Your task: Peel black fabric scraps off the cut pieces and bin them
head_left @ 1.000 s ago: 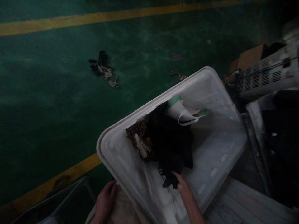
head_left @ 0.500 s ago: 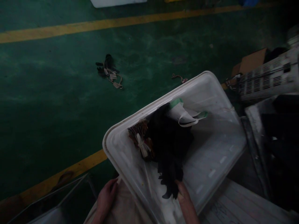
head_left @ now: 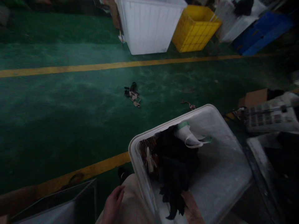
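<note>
My right hand (head_left: 190,205) reaches down into a white plastic tub (head_left: 230,168), closed on a bundle of black cut pieces (head_left: 174,186) with jagged ends, perhaps fabric or leather. Part of its fingers is hidden behind the bundle. Deeper in the tub lies more black material (head_left: 170,143). Beside it, against the left wall, is a tied bundle of brown and pale strips (head_left: 149,158). A white and green strappy piece (head_left: 189,135) rests on the black pile. Outside the tub, my left hand (head_left: 114,200) hovers by my light trouser leg, fingers together, nothing visible in them.
Scraps with pale tags (head_left: 133,95) and a cord (head_left: 188,105) lie on the green floor (head_left: 81,115). Across the aisle stand a white bin (head_left: 151,28), a yellow crate (head_left: 196,29) and a blue crate (head_left: 261,32). A grey crate (head_left: 268,116) is at right, a framed container (head_left: 77,199) lower left.
The view has tilted up, bringing the far bins into sight. My right hand still grips the black bundle in the tub. My left hand stays beside my leg.
</note>
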`<act>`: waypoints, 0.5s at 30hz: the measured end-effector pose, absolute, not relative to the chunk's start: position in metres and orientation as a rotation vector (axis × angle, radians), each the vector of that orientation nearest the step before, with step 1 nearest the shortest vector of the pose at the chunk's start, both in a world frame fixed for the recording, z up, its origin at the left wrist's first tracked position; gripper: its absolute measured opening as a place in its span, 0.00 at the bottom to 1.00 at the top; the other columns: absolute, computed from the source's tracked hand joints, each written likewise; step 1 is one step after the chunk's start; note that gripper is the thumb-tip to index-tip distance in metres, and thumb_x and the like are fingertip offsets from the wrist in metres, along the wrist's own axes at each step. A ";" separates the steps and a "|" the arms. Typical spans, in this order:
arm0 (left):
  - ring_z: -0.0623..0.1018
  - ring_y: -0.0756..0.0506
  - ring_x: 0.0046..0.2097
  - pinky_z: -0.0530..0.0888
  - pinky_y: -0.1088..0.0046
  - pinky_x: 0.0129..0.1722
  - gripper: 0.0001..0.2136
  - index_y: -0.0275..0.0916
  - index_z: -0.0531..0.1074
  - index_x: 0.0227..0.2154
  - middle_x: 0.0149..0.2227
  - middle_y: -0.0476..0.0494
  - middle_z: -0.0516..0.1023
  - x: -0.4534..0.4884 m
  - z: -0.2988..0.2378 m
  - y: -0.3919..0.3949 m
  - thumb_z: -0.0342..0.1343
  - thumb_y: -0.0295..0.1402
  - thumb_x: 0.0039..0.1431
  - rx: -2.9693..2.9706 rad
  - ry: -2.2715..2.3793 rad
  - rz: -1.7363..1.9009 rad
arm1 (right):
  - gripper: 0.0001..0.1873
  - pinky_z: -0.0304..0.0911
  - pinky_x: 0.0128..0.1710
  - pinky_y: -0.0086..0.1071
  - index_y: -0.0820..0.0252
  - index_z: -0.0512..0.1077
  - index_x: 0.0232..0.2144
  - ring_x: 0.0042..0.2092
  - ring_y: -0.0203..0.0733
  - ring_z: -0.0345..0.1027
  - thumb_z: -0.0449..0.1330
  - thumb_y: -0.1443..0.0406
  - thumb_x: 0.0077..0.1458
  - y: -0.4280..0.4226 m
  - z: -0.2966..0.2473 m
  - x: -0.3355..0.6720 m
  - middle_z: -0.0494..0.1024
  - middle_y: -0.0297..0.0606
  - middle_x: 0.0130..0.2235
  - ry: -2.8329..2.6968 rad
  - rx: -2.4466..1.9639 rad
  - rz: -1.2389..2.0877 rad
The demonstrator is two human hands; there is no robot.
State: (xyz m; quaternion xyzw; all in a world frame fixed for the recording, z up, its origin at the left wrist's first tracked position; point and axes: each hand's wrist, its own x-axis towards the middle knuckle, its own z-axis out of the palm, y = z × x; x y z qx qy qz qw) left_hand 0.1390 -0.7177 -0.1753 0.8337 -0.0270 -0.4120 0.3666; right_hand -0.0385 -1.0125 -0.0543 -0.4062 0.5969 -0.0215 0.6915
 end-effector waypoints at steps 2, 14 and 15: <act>0.81 0.41 0.43 0.77 0.67 0.45 0.16 0.41 0.77 0.38 0.40 0.43 0.83 0.140 -0.164 -0.720 0.50 0.45 0.56 2.079 -0.053 -0.966 | 0.33 0.68 0.48 0.51 0.56 0.78 0.43 0.48 0.62 0.73 0.71 0.51 0.32 -1.015 -0.049 -0.010 0.82 0.46 0.43 1.251 -0.857 -0.043; 0.80 0.41 0.38 0.73 0.66 0.37 0.14 0.51 0.79 0.37 0.36 0.43 0.82 0.148 -0.022 -0.711 0.51 0.32 0.52 1.955 0.282 -0.555 | 0.25 0.71 0.42 0.48 0.47 0.68 0.53 0.53 0.52 0.68 0.63 0.52 0.54 -0.955 -0.020 0.232 0.74 0.41 0.51 0.622 -1.405 0.655; 0.80 0.42 0.36 0.72 0.66 0.36 0.14 0.52 0.79 0.37 0.35 0.44 0.82 0.147 -0.012 -0.702 0.51 0.32 0.53 1.930 0.320 -0.500 | 0.24 0.71 0.42 0.47 0.46 0.68 0.53 0.54 0.52 0.67 0.63 0.52 0.55 -0.937 -0.013 0.246 0.73 0.41 0.52 0.547 -1.430 0.712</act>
